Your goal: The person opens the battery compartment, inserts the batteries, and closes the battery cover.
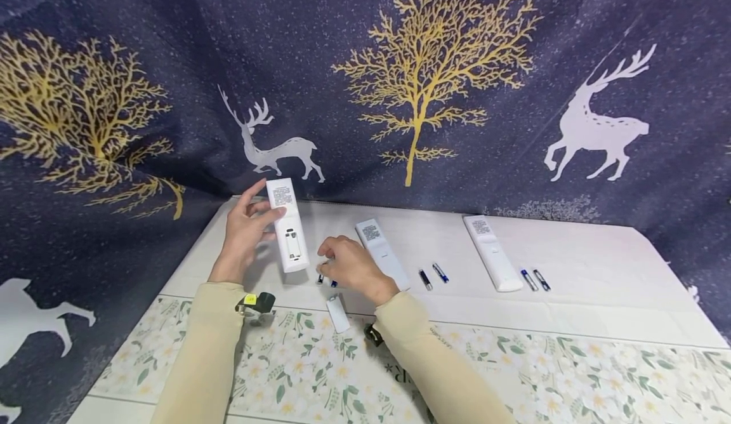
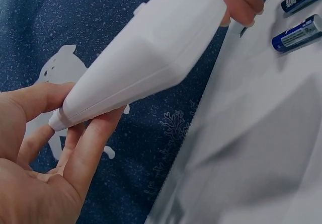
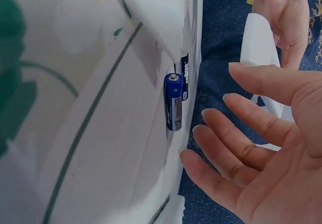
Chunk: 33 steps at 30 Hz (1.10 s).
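Observation:
My left hand [image 1: 242,237] holds a white remote control [image 1: 287,218] up off the table, back side toward me. Its battery compartment [image 1: 294,245] is uncovered, with bare contacts and no cells inside. Thumb and fingers grip the remote's narrow end in the left wrist view. My right hand [image 1: 353,264] hovers close over two blue batteries [image 3: 173,103] lying on the table. In the right wrist view its fingers are loosely bent and nothing is between them. A loose white battery cover [image 1: 338,313] lies just nearer to me than those batteries.
Two more white remotes lie face down, one in the middle [image 1: 384,256] and one farther right [image 1: 492,252]. Beside each is a pair of batteries, the middle pair [image 1: 440,272] and the right pair [image 1: 540,279]. A dark patterned cloth [image 1: 365,94] hangs behind the table.

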Tool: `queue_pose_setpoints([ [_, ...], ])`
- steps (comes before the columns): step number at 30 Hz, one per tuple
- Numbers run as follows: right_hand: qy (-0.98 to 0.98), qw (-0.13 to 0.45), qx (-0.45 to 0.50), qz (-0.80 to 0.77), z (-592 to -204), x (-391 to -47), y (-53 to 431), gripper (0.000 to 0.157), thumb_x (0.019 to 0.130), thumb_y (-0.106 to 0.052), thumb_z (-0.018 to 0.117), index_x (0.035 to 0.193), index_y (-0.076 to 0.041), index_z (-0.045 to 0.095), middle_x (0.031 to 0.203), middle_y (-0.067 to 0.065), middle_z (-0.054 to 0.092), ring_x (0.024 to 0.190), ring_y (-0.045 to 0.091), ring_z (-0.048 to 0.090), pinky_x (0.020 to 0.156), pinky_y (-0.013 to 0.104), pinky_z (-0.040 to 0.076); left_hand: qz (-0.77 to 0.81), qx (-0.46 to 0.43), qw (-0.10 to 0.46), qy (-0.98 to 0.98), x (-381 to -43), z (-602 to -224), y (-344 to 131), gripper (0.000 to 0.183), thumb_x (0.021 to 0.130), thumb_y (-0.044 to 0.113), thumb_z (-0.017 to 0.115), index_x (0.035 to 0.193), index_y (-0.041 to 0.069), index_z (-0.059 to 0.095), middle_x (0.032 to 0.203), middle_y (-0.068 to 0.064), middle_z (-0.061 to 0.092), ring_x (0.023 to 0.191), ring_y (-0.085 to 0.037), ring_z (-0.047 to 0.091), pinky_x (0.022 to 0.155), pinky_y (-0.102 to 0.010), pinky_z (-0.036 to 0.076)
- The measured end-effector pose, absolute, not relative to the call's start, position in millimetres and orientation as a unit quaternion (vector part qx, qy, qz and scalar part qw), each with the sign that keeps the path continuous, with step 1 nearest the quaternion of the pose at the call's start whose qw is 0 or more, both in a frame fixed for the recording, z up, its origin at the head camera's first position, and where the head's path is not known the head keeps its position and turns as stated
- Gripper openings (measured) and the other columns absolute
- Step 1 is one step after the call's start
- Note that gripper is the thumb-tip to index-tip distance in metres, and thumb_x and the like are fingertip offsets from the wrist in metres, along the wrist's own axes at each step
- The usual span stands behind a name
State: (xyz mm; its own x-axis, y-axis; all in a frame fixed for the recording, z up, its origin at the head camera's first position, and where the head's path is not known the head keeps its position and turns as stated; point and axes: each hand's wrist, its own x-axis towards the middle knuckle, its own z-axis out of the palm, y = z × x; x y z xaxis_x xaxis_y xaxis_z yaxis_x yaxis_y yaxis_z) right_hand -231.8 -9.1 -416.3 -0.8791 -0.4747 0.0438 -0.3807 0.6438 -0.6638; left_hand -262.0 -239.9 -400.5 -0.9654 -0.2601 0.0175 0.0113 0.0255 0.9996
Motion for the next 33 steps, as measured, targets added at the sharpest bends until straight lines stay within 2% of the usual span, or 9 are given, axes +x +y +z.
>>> queue_pose_setpoints([
  [8,0.914,0.067,-0.244,-0.318,-419.9,-234.9,-9.9,0.035,0.094,-0.019,0.082,0.125,-0.007,0.071,0.113,0.009,0.069,0.103,0.023,0.065,0.093,0.036,0.056,-0.686,0.098,0.1,-0.714,-261.6,-399.5,-239.9,0.079,0.094,0.001,0.077,0.161,0.032,0.048,0.119,-0.004,0.06,0.084,-0.011,0.068,0.06,-0.025,0.063],
  [20,0.928,0.075,-0.259,-0.256,-428.1,-236.7,-7.6,0.049,0.089,-0.027,0.088,0.131,-0.008,0.071,0.114,0.007,0.065,0.112,0.027,0.061,0.096,0.037,0.054,-0.679,0.102,0.101,-0.72,-261.7,-398.3,-240.5,0.078,0.094,0.003,0.078,0.161,0.032,0.048,0.12,-0.003,0.059,0.084,-0.009,0.068,0.061,-0.025,0.063],
  [33,0.935,0.084,-0.264,-0.223,-429.3,-235.7,-8.6,0.044,0.091,-0.031,0.086,0.128,-0.009,0.076,0.119,0.006,0.063,0.113,0.025,0.056,0.096,0.037,0.053,-0.686,0.097,0.1,-0.714,-259.9,-396.6,-239.0,0.08,0.094,0.002,0.078,0.161,0.032,0.048,0.119,-0.005,0.059,0.085,-0.01,0.068,0.064,-0.028,0.065],
])
